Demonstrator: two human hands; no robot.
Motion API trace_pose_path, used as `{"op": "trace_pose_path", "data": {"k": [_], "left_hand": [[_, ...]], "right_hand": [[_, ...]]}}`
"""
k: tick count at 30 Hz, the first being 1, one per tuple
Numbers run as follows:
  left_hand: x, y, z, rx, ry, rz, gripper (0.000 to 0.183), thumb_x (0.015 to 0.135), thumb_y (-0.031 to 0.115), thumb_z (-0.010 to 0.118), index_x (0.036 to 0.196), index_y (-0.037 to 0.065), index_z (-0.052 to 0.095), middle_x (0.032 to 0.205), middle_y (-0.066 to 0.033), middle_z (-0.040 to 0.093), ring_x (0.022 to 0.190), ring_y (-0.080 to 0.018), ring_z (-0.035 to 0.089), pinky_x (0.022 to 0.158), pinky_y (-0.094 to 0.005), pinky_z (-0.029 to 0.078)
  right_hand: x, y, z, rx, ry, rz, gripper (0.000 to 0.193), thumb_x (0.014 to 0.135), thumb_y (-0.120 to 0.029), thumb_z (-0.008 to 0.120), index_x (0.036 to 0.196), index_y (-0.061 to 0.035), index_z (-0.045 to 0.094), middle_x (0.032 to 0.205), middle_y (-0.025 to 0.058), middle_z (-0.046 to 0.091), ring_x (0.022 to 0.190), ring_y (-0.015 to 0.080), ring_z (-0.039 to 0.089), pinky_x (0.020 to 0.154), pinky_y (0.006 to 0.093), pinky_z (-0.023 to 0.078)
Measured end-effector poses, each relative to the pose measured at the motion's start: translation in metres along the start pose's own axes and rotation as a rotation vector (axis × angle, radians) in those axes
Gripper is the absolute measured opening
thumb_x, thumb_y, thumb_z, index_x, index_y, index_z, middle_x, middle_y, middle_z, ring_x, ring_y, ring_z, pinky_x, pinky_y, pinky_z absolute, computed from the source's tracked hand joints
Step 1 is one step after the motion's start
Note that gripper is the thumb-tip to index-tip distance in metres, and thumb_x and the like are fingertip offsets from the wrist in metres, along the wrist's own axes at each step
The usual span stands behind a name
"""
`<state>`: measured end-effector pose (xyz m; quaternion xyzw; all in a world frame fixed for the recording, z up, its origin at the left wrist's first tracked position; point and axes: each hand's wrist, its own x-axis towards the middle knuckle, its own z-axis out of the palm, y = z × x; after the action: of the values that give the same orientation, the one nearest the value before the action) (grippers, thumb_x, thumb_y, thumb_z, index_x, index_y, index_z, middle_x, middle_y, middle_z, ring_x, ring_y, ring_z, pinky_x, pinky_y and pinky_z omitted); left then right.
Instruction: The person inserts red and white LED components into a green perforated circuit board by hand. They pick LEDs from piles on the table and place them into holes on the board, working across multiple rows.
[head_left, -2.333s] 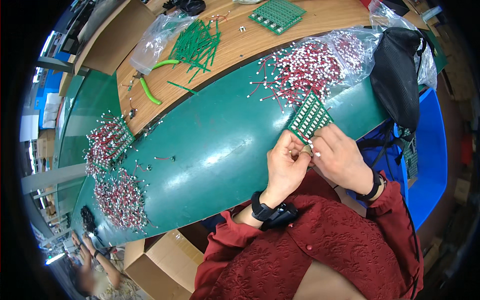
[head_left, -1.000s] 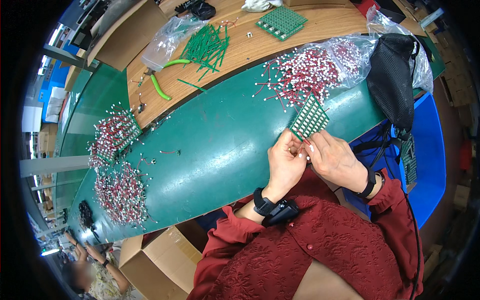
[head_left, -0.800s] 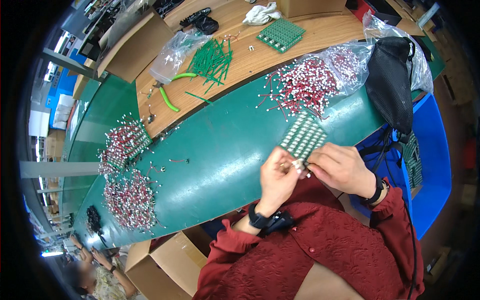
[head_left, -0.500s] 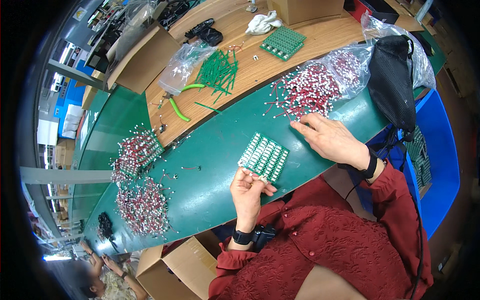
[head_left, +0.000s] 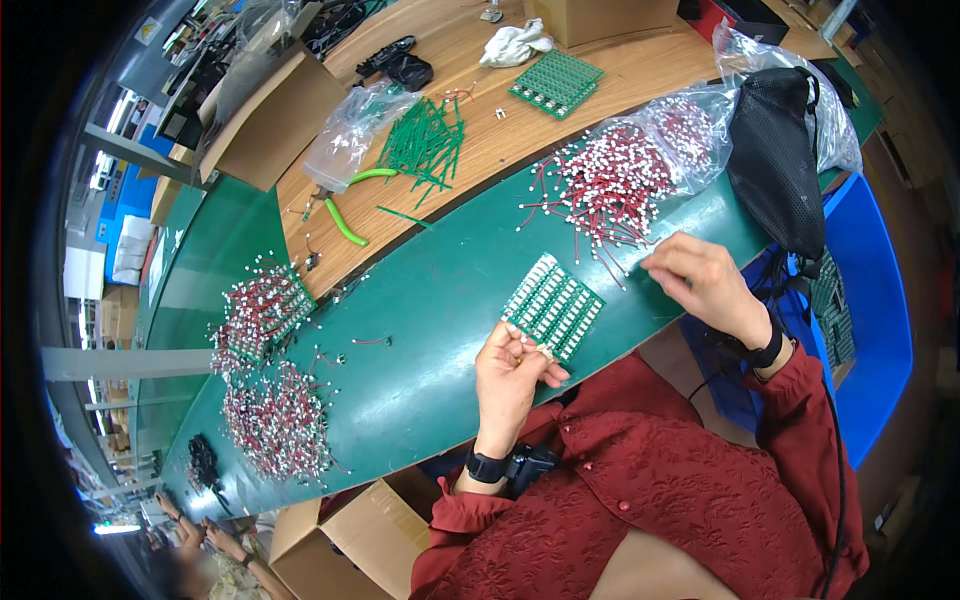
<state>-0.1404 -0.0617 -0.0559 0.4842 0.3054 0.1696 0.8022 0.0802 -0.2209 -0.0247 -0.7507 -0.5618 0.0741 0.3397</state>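
My left hand (head_left: 508, 385) pinches the near corner of a green circuit board panel (head_left: 556, 306). The panel carries rows of small white connectors and is held tilted above the green work surface (head_left: 420, 310). To the right, my right hand (head_left: 712, 288) is closed in a pinch beside a heap of red wires with white end connectors (head_left: 612, 185). Whatever its fingertips hold is too small or hidden to name. Several wires trail from the heap toward that hand.
At left lie more red wire clusters (head_left: 275, 425) and a wired board (head_left: 268, 318). Green-handled cutters (head_left: 345, 222), green strips (head_left: 425, 145) and another board panel (head_left: 557, 84) lie on the wooden top. A black mesh bag (head_left: 775, 165) and blue bin (head_left: 880, 300) stand right.
My right hand has drawn away from the wire heap, toward me and to the right. The left hand has shifted slightly right with the circuit board panel.
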Motion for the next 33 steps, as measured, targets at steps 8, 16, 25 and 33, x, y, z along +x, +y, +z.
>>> {"op": "trace_pose_path", "data": {"k": [8,16,25,33], "left_hand": [[0.007,-0.002,0.002,0.019,-0.027,-0.009,0.021,0.082,-0.011,0.054,0.091,0.005,0.044,0.073,-0.0099,0.059,0.056,-0.0235,0.066,0.045,-0.0271,0.053],[0.007,0.001,0.006,0.022,-0.075,-0.033,0.02,0.083,-0.012,0.05,0.091,0.006,0.043,0.076,-0.0074,0.06,0.058,-0.0171,0.065,0.047,-0.0236,0.051],[0.03,-0.002,0.036,0.117,-0.115,-0.058,0.015,0.087,-0.007,0.053,0.092,0.003,0.044,0.076,-0.008,0.061,0.058,-0.0141,0.064,0.047,-0.0229,0.049],[0.037,-0.005,0.05,0.052,-0.13,-0.136,0.013,0.089,-0.003,0.054,0.094,0.002,0.042,0.076,-0.0124,0.064,0.058,-0.0176,0.066,0.048,-0.0254,0.052]], "right_hand": [[0.009,-0.01,0.026,-0.107,-0.094,0.059,0.01,0.082,-0.011,0.067,0.087,-0.0026,0.064,0.078,0.0102,0.061,0.074,0.0316,0.063,0.066,0.0427,0.051],[0.013,-0.014,0.024,-0.243,-0.146,0.157,0.007,0.076,-0.006,0.062,0.08,-0.0017,0.058,0.077,0.0137,0.062,0.07,0.035,0.064,0.063,0.044,0.051],[0.008,0.01,0.0,0.977,-0.044,0.559,0.014,0.088,-0.007,0.061,0.1,0.0001,0.063,0.08,-0.0014,0.059,0.067,0.0044,0.055,0.057,0.0204,0.046],[0.006,0.008,0.002,1.126,-0.088,0.596,0.01,0.091,-0.008,0.062,0.098,0.0001,0.061,0.087,0.004,0.064,0.072,0.0091,0.062,0.063,0.0227,0.053]]}}
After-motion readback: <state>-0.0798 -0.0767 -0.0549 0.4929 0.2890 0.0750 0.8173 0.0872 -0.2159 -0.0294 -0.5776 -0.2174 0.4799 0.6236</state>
